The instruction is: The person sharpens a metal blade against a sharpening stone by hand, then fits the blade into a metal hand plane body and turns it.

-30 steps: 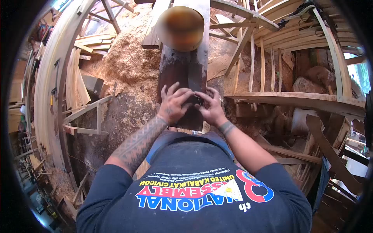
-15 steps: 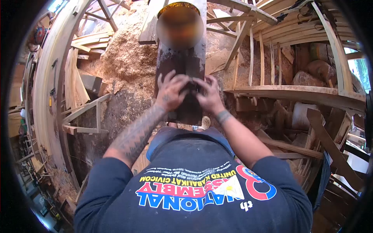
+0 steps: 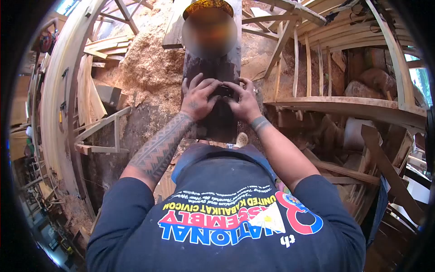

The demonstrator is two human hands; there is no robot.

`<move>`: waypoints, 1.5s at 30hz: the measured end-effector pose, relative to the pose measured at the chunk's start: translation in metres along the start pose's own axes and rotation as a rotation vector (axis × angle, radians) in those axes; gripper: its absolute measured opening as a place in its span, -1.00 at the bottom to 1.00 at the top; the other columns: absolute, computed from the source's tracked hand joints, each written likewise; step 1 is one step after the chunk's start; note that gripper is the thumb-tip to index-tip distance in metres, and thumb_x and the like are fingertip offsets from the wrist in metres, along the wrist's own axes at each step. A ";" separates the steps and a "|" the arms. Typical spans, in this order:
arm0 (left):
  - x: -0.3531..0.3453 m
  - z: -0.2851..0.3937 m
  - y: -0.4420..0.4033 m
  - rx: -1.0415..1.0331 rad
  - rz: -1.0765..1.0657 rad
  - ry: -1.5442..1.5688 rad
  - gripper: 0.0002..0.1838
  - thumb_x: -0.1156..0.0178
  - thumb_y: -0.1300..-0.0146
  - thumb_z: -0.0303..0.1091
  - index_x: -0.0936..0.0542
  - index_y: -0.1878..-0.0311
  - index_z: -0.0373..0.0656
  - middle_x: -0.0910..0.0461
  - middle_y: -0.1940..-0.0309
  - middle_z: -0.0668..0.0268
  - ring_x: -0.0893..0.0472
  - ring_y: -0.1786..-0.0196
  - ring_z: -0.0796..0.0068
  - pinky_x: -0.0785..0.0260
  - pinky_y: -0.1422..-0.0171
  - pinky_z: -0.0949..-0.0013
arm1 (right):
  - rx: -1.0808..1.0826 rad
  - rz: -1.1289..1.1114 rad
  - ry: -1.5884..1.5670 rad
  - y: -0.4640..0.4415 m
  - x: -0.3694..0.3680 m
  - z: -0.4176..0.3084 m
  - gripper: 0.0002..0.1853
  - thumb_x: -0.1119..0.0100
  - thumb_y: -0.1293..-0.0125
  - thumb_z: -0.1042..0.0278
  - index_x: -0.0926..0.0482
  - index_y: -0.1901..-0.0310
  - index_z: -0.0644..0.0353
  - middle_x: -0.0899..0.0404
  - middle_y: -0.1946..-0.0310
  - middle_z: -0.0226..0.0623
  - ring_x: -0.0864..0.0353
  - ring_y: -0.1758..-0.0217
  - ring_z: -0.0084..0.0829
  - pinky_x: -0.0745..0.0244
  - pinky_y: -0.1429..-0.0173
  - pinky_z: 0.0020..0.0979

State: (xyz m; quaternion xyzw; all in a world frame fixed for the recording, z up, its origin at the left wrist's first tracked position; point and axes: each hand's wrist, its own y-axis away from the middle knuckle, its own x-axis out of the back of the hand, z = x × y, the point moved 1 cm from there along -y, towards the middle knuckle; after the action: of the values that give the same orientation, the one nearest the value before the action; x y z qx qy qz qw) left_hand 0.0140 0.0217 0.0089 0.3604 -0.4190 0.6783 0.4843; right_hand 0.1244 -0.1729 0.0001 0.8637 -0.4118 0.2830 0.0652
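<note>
A dark, wet-looking board lies lengthwise in front of my body. Over its left half is my left hand, fingers curved and pressed toward the middle. From the right side my right hand meets it, so that the fingertips of both hands come together above the board. Whatever may be between the fingertips is too small and dark to make out. Beyond the hands, a round amber-coloured container stands on the far part of the board, partly blurred.
Sawdust is heaped left of the board. Long pale planks stand at the far left, beside a small wooden frame. On the right a wooden rail joins upright slats. A brown strip leans at lower right.
Both hands have moved slightly farther up the view along the board, with their fingertips still together. The container also sits a little higher in the view.
</note>
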 end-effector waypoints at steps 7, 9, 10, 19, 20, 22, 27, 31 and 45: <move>-0.001 0.001 0.002 0.008 -0.048 -0.004 -0.45 -0.51 -0.38 -0.04 -0.71 -0.44 0.28 -0.68 -0.44 0.50 -0.32 -0.75 0.03 0.22 -0.82 -0.47 | 0.019 0.002 0.020 0.008 -0.007 0.009 -0.35 -0.65 -0.26 0.35 -0.74 -0.42 -0.17 -0.39 -0.44 0.06 -0.48 -0.56 0.10 -0.48 -0.66 0.01; 0.004 0.003 0.002 0.002 -0.047 -0.008 -0.43 -0.52 -0.37 -0.06 -0.71 -0.45 0.27 -0.68 -0.43 0.51 -0.32 -0.75 0.04 0.22 -0.82 -0.47 | 0.004 -0.016 -0.015 0.005 -0.008 0.008 -0.35 -0.66 -0.27 0.32 -0.74 -0.42 -0.16 -0.38 -0.43 0.07 -0.47 -0.54 0.11 -0.45 -0.67 0.00; -0.004 0.005 0.016 -0.003 -0.045 0.010 -0.43 -0.52 -0.36 -0.06 -0.71 -0.44 0.27 -0.68 -0.43 0.52 -0.32 -0.74 0.04 0.22 -0.82 -0.47 | 0.031 -0.016 0.024 0.019 -0.005 0.007 -0.35 -0.67 -0.27 0.31 -0.75 -0.42 -0.15 -0.38 -0.43 0.07 -0.46 -0.54 0.11 -0.44 -0.68 -0.01; 0.000 0.013 0.016 0.030 -0.017 0.043 -0.49 -0.46 -0.41 -0.11 -0.73 -0.41 0.23 -0.68 -0.42 0.47 -0.38 -0.69 0.04 0.11 -0.78 -0.47 | -0.019 0.002 -0.057 0.020 -0.002 0.001 -0.38 -0.64 -0.28 0.28 -0.75 -0.40 -0.19 -0.43 -0.42 0.15 -0.51 -0.51 0.22 -0.50 -0.64 -0.01; 0.000 0.021 0.030 0.013 -0.036 0.062 -0.50 -0.45 -0.43 -0.11 -0.72 -0.42 0.24 -0.68 -0.42 0.48 -0.39 -0.69 0.04 0.12 -0.77 -0.49 | 0.050 -0.011 0.065 0.038 0.002 0.007 -0.38 -0.64 -0.28 0.27 -0.74 -0.40 -0.20 -0.43 -0.41 0.11 -0.52 -0.51 0.17 -0.51 -0.63 0.02; -0.001 0.024 0.035 0.006 -0.063 0.109 -0.50 -0.44 -0.43 -0.07 -0.72 -0.43 0.26 -0.67 -0.43 0.51 -0.39 -0.70 0.06 0.16 -0.77 -0.52 | 0.050 -0.043 0.015 0.036 0.000 0.013 -0.36 -0.65 -0.27 0.31 -0.75 -0.42 -0.15 -0.45 -0.39 0.08 -0.53 -0.49 0.12 -0.51 -0.64 -0.02; -0.004 0.010 0.018 0.016 -0.020 0.023 -0.47 -0.48 -0.40 -0.04 -0.71 -0.42 0.30 -0.67 -0.41 0.53 -0.40 -0.69 0.08 0.17 -0.78 -0.50 | 0.010 -0.007 0.014 0.016 -0.003 0.003 -0.39 -0.64 -0.27 0.28 -0.77 -0.39 -0.20 -0.45 -0.40 0.11 -0.55 -0.48 0.16 -0.50 -0.64 -0.01; -0.002 0.017 0.032 0.009 -0.059 0.067 -0.49 -0.46 -0.42 -0.06 -0.71 -0.43 0.29 -0.67 -0.43 0.52 -0.40 -0.69 0.07 0.13 -0.76 -0.51 | -0.007 -0.049 -0.024 0.038 -0.002 0.005 -0.40 -0.63 -0.30 0.26 -0.76 -0.40 -0.17 -0.48 -0.38 0.10 -0.55 -0.48 0.16 -0.52 -0.61 -0.02; 0.000 0.027 0.039 0.012 -0.048 0.064 -0.52 -0.44 -0.45 -0.06 -0.71 -0.42 0.30 -0.68 -0.43 0.51 -0.40 -0.69 0.05 0.16 -0.77 -0.54 | -0.019 -0.052 0.015 0.047 0.008 0.000 -0.45 -0.62 -0.30 0.34 -0.77 -0.35 -0.09 -0.44 -0.40 0.12 -0.56 -0.47 0.17 -0.54 -0.61 -0.09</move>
State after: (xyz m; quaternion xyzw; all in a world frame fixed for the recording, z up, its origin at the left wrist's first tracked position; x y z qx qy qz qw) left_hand -0.0214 -0.0099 0.0108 0.3513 -0.3902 0.6801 0.5117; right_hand 0.0932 -0.2085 -0.0011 0.8712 -0.3916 0.2840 0.0837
